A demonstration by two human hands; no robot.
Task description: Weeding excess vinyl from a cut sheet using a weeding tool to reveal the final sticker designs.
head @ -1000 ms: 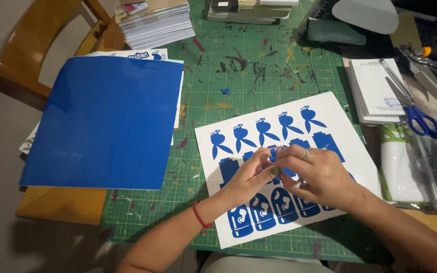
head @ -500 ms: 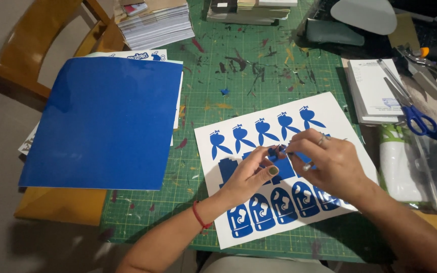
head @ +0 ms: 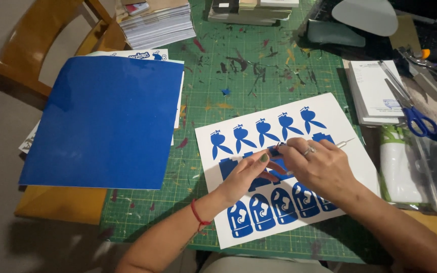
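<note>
— Where is the white backing sheet of blue cut-out sticker shapes [head: 284, 167] lying?

— It is lying flat on the green cutting mat [head: 238, 65], under both hands.

— What are the fingers doing?

— The left hand [head: 246, 174] is pressing nearly flat on the sheet. The right hand [head: 317, 164] is pinching a thin metal pick [head: 344, 143], fingertips closed over a small blue piece.

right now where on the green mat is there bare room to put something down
Bare cutting mat lies between the blue sheet and the white sticker sheet, up to the paper stacks. The right side is crowded: notepad, scissors. The left hand and right hand cover the sticker sheet's middle.
</note>
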